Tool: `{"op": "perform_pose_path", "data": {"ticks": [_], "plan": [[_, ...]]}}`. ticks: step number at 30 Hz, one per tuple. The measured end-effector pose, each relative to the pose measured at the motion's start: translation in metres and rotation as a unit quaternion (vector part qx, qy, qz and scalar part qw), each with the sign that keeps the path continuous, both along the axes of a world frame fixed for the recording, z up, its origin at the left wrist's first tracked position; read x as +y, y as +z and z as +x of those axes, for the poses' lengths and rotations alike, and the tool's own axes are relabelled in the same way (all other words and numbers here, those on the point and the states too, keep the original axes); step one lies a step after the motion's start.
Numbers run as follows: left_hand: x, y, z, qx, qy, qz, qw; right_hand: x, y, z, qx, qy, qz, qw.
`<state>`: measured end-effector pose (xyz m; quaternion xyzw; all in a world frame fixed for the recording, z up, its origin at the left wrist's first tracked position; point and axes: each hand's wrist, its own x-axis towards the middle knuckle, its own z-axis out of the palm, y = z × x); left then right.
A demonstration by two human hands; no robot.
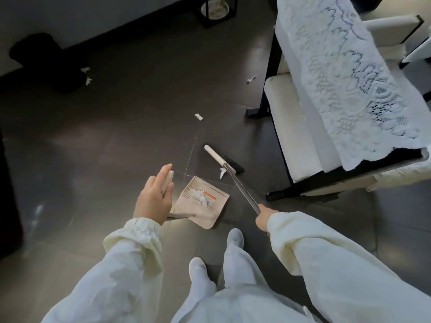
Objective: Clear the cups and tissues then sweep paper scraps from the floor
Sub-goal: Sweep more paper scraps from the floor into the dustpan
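Head view: chair [300, 127] beside broom [229, 164], scraps [199, 117] beyond.

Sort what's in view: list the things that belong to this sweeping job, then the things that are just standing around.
Part of the job:
broom in the right hand
dustpan, handle in the left hand, scraps already inside
loose paper scraps on the floor

Just standing around:
chair
lace tablecloth
black stand by the wall

Beige dustpan [202, 206] with orange label, white scraps [198, 116], dark grey floor [116, 136], white lace tablecloth [345, 78].
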<state>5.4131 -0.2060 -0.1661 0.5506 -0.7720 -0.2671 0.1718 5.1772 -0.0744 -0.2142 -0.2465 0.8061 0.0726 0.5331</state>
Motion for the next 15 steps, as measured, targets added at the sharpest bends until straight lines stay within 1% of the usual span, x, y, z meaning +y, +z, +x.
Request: {"op": "perform_pose_path", "data": {"ticks": [3,7,9,11,15], "plan": [[-0.007,-0.001,0.006,-0.005,0.037,0.009,0.999,-0.005,0.003,-0.004,0.028,0.088,0.063,0.994],[-0.010,-0.004,0.008,0.005,0.040,-0.005,0.999,-0.014,0.012,0.000,0.033,0.154,0.073,0.985],[-0.016,-0.005,0.008,0.015,0.036,-0.009,0.999,-0.018,0.018,0.006,0.025,0.168,0.085,0.982],[-0.023,-0.005,0.007,0.024,0.033,-0.003,0.999,-0.016,0.025,0.015,-0.003,0.135,0.079,0.988],[-0.034,-0.004,0.006,0.048,0.021,0.000,0.999,-0.003,0.046,0.027,-0.070,0.028,0.066,0.995]]}}
